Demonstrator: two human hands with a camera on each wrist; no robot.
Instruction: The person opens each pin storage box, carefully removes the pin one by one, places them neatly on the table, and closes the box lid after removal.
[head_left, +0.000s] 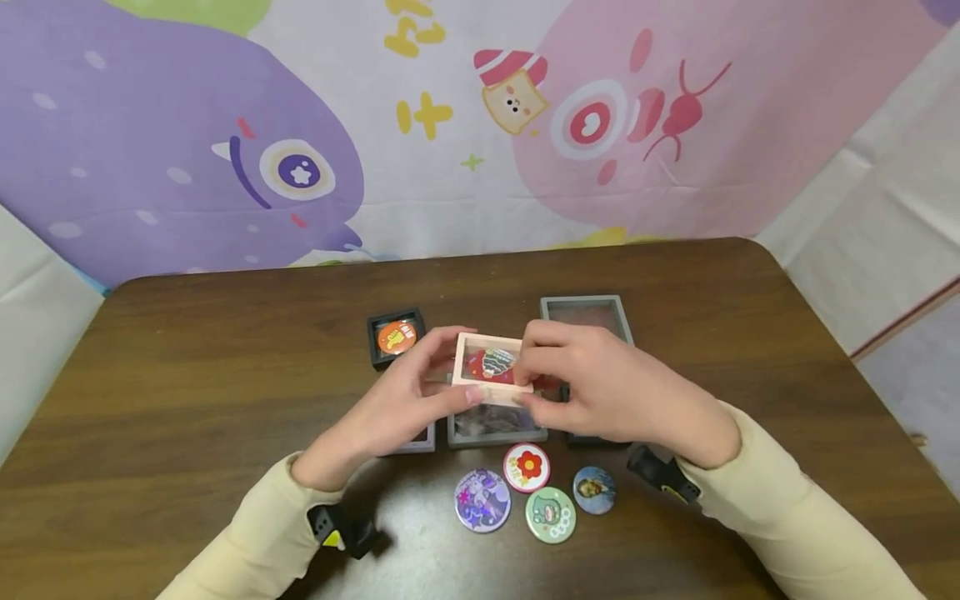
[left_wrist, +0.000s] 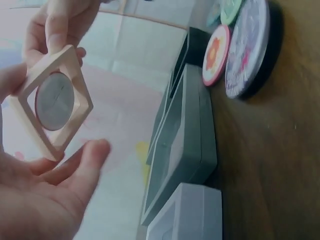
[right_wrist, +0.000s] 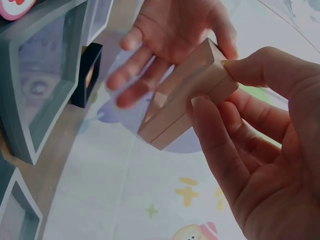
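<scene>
A small pale-pink display frame [head_left: 495, 387] with clear windows is held up over the table between both hands. Inside it sits a round red badge [head_left: 480, 367] with a striped pattern; the left wrist view shows its plain silvery back [left_wrist: 55, 101]. My left hand [head_left: 405, 396] grips the frame's left end, thumb along the front edge. At the opposite end, my right hand [head_left: 592, 379] pinches the frame between thumb and fingers. A seam runs along the frame's side [right_wrist: 175, 125] in the right wrist view. Right fingers cover part of the window in the head view.
Below the hands lie a grey frame [head_left: 498, 441], a pale frame [head_left: 416, 448] and a dark frame [head_left: 600, 439], partly hidden. Behind are a black frame [head_left: 371, 343] holding an orange badge and a larger grey frame [head_left: 581, 300]. Several round badges [head_left: 527, 467] lie nearer me.
</scene>
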